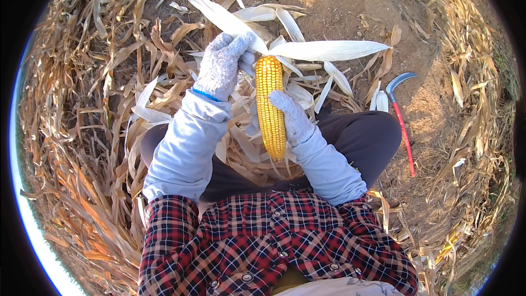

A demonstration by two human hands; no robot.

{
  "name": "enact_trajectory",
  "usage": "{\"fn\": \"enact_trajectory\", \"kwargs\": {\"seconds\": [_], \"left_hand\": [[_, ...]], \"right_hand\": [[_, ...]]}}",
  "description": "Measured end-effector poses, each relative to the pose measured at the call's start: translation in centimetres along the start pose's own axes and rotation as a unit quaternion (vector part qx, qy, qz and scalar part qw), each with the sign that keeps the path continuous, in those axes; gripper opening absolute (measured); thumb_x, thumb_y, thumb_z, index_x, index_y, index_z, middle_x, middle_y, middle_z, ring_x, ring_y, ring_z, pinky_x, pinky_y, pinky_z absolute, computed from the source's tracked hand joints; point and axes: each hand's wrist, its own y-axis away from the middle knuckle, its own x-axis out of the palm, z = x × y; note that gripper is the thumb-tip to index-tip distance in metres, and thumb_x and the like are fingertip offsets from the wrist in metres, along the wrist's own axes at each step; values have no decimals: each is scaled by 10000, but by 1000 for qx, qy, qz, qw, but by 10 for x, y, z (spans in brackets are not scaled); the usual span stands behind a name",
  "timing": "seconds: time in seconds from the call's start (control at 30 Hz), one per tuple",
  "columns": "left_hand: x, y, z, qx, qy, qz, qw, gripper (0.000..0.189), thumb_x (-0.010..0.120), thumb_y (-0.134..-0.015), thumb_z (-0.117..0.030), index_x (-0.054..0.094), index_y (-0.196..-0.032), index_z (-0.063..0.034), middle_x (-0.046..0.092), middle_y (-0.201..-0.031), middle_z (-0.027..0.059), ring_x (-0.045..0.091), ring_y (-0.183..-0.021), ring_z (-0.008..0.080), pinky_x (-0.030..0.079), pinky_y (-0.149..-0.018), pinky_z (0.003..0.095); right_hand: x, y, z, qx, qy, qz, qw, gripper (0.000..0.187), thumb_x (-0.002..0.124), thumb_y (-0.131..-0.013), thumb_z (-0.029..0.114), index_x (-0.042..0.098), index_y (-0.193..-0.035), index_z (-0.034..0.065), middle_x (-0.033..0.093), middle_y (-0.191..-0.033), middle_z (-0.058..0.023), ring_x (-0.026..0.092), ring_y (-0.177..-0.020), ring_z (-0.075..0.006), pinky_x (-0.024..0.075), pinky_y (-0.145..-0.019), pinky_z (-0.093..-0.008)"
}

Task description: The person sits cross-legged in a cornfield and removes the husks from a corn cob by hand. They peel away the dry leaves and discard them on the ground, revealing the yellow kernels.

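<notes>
A yellow ear of corn stands out in front of my lap, its kernels bare along the whole visible length. My right hand, in a pale knit glove, grips the ear around its lower half. At its far end my gloved left hand is closed on the base of the pale husk leaves. One peeled husk leaf points up and left from there. Another husk leaf spreads to the right. The left fingertips are partly hidden behind the husk.
A sickle with a red handle and curved blade lies on the soil to the right of my knee. Dry corn stalks and leaves cover the ground at left. Loose husks lie ahead. More stalks line the right side.
</notes>
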Motion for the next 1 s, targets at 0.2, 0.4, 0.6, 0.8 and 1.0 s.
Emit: {"fn": "enact_trajectory", "kwargs": {"seconds": [0.2,0.4,0.6,0.8,1.0], "left_hand": [[2,4,-3,38,-83,7,996,187,635,-1046,-197,691,-1067,-19,683,-794,35,628,-638,107,516,-593,236],[8,3,11,54,-38,8,998,213,613,-1061,-232,678,-1056,-29,699,-829,52,637,-663,118,520,-603,236],[5,7,14,43,-41,51,997,230,565,-1090,-268,658,-1088,-58,709,-874,43,622,-667,102,513,-565,241],[10,6,10,19,-16,16,1000,259,550,-1095,-313,654,-1046,-81,640,-770,-7,519,-565,60,416,-482,197],[-3,-3,8,-41,97,-24,994,203,530,-1092,-249,618,-1007,-88,586,-751,-31,457,-549,27,355,-445,170]], "right_hand": [[-2,-2,-1,5,16,-18,1000,540,722,-936,397,577,-1289,15,699,-1007,-107,721,-823,-188,632,-711,-295],[-2,-2,-2,10,15,-35,999,551,721,-943,413,576,-1297,16,699,-1016,-100,722,-827,-177,628,-701,-282],[4,-1,1,-11,15,-26,999,550,713,-957,414,568,-1305,13,693,-1014,-95,723,-830,-183,637,-714,-301],[-6,-7,-4,-17,36,4,999,714,705,-975,365,387,-1519,27,635,-1167,-109,708,-854,-178,651,-708,-323],[8,-4,-3,-5,16,-13,1000,576,671,-995,423,521,-1399,42,674,-1083,-88,716,-854,-191,640,-722,-315]]}}
